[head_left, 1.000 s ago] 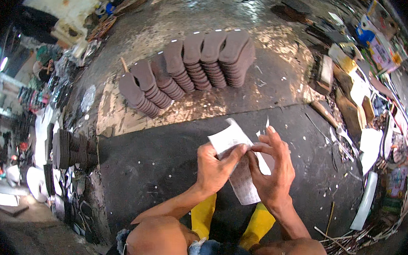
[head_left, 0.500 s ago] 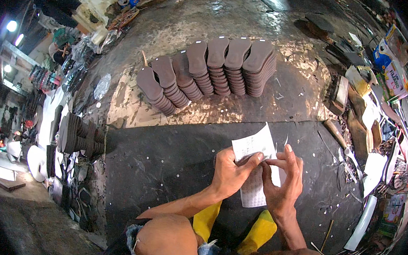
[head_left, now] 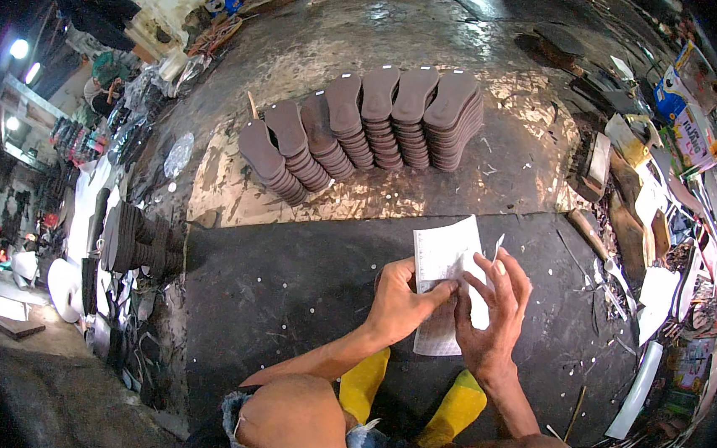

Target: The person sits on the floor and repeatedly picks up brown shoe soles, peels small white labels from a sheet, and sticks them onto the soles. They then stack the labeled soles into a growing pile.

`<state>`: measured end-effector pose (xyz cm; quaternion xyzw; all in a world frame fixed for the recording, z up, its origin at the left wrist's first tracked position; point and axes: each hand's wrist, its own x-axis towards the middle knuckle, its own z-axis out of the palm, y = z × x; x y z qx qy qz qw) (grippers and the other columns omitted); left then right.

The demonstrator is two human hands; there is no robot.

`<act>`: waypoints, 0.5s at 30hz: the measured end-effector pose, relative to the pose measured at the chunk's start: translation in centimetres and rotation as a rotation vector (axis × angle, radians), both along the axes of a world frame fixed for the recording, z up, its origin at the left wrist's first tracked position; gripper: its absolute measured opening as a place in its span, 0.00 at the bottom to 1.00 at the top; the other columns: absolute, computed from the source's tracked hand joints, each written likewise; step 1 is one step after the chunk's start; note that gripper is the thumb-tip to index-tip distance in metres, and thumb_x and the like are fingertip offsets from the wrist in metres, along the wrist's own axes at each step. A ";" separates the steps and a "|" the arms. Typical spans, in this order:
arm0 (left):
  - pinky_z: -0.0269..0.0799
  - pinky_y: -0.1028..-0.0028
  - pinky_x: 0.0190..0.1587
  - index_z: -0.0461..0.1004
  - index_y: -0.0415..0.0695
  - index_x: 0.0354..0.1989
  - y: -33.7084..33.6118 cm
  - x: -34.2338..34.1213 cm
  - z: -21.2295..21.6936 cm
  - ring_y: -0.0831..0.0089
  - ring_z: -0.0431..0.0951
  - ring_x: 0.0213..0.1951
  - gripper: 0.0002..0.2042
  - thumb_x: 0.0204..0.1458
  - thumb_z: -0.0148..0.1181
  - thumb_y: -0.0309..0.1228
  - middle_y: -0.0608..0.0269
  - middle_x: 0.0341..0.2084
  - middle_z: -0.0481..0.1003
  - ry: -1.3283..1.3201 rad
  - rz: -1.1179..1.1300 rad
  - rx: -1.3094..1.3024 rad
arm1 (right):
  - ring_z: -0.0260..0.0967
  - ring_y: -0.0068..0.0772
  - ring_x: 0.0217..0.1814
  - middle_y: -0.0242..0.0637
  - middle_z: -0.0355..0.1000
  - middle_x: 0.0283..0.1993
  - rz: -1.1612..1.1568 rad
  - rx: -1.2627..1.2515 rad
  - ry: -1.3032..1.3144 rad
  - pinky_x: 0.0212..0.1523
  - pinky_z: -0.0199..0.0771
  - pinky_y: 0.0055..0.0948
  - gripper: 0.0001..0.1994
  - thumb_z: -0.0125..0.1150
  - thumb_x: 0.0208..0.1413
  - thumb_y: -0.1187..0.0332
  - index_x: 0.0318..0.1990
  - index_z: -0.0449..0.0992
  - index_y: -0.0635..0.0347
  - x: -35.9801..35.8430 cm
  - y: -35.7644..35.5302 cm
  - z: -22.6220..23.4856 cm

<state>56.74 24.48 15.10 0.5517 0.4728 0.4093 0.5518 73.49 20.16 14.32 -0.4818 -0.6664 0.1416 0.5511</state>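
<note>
White paper sheets (head_left: pixel 444 246) with a fine printed grid, like label sheets, are held up in front of my knees. My left hand (head_left: pixel 401 301) pinches their left edge between thumb and fingers. My right hand (head_left: pixel 494 315) grips the right side, its thumb near my left thumb and its raised fingers around a curled edge. Whether a loose label is between the fingertips is too small to tell. Beyond my hands, several stacks of brown shoe insoles (head_left: pixel 377 95) stand in a fanned row, most with a small white tag at the top end.
A black mat (head_left: pixel 284 319) lies under my yellow-socked feet (head_left: pixel 363 384). To the right are a hammer (head_left: pixel 591 234), scraps and a box (head_left: pixel 694 137). Tied dark soles (head_left: pixel 130 238) stand at the left. Another person (head_left: pixel 102 94) sits far left.
The sheets have turned flatter and show the printed grid above my hands. My right fingers have risen and spread a little over the right edge; the insole stacks stay put.
</note>
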 end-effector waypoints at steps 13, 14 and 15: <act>0.83 0.69 0.49 0.85 0.37 0.51 0.3 -1.6 0.6 0.76 0.85 0.43 0.11 0.60 0.73 0.23 0.61 0.42 0.88 -0.006 -0.035 0.012 | 0.78 0.44 0.62 0.51 0.62 0.70 -0.022 -0.030 0.082 0.51 0.94 0.35 0.49 0.71 0.48 0.94 0.79 0.62 0.57 0.0 -0.9 0.3; 0.83 0.69 0.50 0.85 0.37 0.51 0.9 -2.7 0.8 0.75 0.85 0.43 0.12 0.60 0.73 0.22 0.60 0.43 0.88 0.017 -0.077 0.026 | 0.77 0.41 0.61 0.49 0.63 0.71 -0.049 -0.066 0.163 0.51 0.92 0.33 0.49 0.69 0.48 0.94 0.80 0.61 0.57 0.5 -0.9 1.0; 0.83 0.67 0.52 0.83 0.37 0.52 1.9 -5.0 1.1 0.73 0.85 0.45 0.14 0.59 0.75 0.24 0.60 0.45 0.87 0.112 0.053 -0.032 | 0.77 0.38 0.59 0.47 0.63 0.72 -0.032 -0.066 0.238 0.51 0.89 0.32 0.49 0.67 0.48 0.94 0.80 0.61 0.58 1.3 -1.0 2.0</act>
